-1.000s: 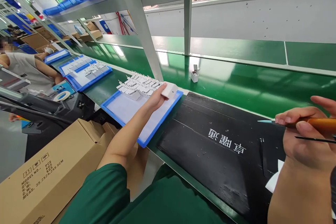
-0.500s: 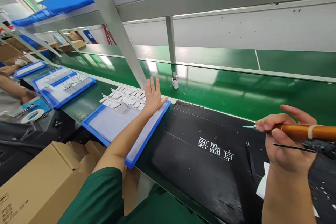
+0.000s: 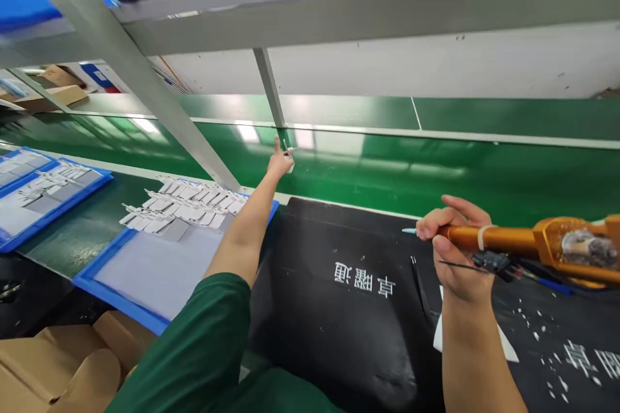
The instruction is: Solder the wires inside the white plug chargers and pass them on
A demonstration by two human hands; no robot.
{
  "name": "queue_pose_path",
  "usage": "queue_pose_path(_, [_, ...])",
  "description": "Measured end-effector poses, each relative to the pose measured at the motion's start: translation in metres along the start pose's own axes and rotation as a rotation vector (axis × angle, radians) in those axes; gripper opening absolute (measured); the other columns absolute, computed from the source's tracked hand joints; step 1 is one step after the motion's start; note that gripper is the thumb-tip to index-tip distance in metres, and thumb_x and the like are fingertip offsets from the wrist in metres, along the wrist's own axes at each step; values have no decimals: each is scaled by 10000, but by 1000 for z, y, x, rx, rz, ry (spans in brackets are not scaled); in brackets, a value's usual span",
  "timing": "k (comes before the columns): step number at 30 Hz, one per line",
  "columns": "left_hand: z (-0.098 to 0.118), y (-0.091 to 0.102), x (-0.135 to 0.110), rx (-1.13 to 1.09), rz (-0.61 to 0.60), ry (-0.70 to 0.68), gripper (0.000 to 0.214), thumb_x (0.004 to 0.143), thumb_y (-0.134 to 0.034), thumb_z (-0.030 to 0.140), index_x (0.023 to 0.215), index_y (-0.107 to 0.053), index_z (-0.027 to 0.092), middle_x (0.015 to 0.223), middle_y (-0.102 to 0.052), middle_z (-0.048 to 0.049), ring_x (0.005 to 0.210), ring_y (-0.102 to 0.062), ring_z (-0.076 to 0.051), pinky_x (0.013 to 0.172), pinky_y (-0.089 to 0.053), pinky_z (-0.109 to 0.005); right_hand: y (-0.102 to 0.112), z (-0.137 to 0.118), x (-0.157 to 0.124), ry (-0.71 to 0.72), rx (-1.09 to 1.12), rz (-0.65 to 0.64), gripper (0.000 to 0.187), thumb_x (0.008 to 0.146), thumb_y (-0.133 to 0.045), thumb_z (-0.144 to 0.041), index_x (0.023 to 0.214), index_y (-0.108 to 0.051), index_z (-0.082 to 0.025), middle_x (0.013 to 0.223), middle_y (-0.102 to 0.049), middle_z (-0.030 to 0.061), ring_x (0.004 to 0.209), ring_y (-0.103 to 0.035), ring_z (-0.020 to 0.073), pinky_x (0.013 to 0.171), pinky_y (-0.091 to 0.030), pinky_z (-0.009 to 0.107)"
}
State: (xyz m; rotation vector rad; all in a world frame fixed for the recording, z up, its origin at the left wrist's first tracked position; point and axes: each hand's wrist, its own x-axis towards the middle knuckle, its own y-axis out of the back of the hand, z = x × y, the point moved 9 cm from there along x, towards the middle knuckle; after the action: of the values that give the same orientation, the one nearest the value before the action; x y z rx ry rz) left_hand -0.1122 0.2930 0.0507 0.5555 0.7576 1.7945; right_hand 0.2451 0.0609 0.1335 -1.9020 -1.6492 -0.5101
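Observation:
My left hand [image 3: 279, 163] reaches far over the green conveyor belt, its fingers around a small white box [image 3: 290, 166] that has thin white pieces sticking up. The hand hides most of that box. In my right hand [image 3: 458, 239], above the black mat [image 3: 334, 329], is an orange pen-like tool [image 3: 513, 240] with a pale blue tapered tip and a black switch and wires beneath. The tip points left, clear of the mat. Black tweezers [image 3: 420, 290] lie on the mat below this hand.
A blue-rimmed tray [image 3: 121, 300] with rows of white parts [image 3: 188, 203] stands left of the mat. More such trays [image 3: 48, 197] sit further left. A slanted grey post [image 3: 145, 84] rises beside my left arm. Cardboard [image 3: 62, 361] is at lower left, white scraps [image 3: 537, 335] at right.
My left hand has gone from open above the tray to the small white box on the belt, fingers closing round it. My right hand still holds the orange tool. The view has turned right.

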Motion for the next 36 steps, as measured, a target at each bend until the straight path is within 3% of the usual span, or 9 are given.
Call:
queue_pose_path(4, [31,-25,-44,-51,-171,-280,995,750,-645,105,1617,-169,217,1064,-767,-73,975,-717,-259,945,-527,-377,-1,-1,2,44,4,4,423,710,-817,-413,1083,-670,-278,587,-583,-56,521,-514,124,499,-410,270])
queue_pose_path(8, [56,-57,-134,-64,-443,-554,979,709,-676,162,1597,-269,226,1083,-777,-69,742,-710,-202,816,-547,-312,-6,-1,1,51,19,-15,408,721,-799,-398,1090,-666,-286,597,-585,-56,505,-491,127,477,-378,278])
queue_pose_path(11, [58,-83,-202,-63,-608,-704,997,741,-646,155,1616,-184,277,1147,-768,-50,731,-713,-172,797,-554,-281,-9,-2,-2,56,18,-24,411,725,-790,-403,1096,-661,-286,618,-591,-54,509,-482,123,486,-367,284])
queue_pose_path(16, [45,-100,-258,77,-434,-903,756,876,-572,164,1563,-326,362,1610,-395,-108,1116,-701,-241,808,-593,-296,-11,1,-5,36,18,-41,446,717,-783,-472,1109,-645,-312,630,-578,-71,525,-472,118,530,-375,293])
queue_pose_path(18, [43,-100,-268,105,-353,-986,608,934,-511,157,1494,-445,386,1675,-253,-89,1248,-638,-269,762,-610,-289,-13,2,-5,27,24,-58,453,721,-775,-470,1124,-634,-321,629,-567,-77,527,-474,117,527,-373,289])
queue_pose_path(22, [39,-96,-273,58,-303,-1052,512,979,-452,148,1424,-531,388,1675,-253,-73,1347,-568,-268,778,-623,-286,-14,1,-5,26,-2,-53,452,721,-763,-479,1119,-622,-317,621,-553,-78,526,-471,119,532,-374,294])
queue_pose_path(26, [26,-99,-255,-101,-368,-867,569,891,-653,226,1442,-516,267,1595,-402,-141,1330,-577,-269,923,-599,-334,-17,-2,-6,27,-17,-58,428,730,-750,-498,1097,-620,-320,607,-533,-77,514,-463,123,530,-380,298])
queue_pose_path(32, [11,-111,-237,-163,-405,-596,396,739,-811,237,1115,-711,162,1461,-557,-173,1343,-561,-297,1110,-482,-415,-23,-7,-7,45,3,-110,466,722,-732,-559,1128,-611,-364,603,-502,-61,503,-457,146,508,-401,316])
queue_pose_path(36, [16,-111,-245,-249,-430,-573,402,805,-738,256,1193,-670,176,1145,-739,-95,1018,-711,-224,920,-571,-355,-34,-14,-12,60,-24,-162,577,676,-703,-670,1195,-592,-442,656,-510,-29,559,-502,184,527,-463,360])
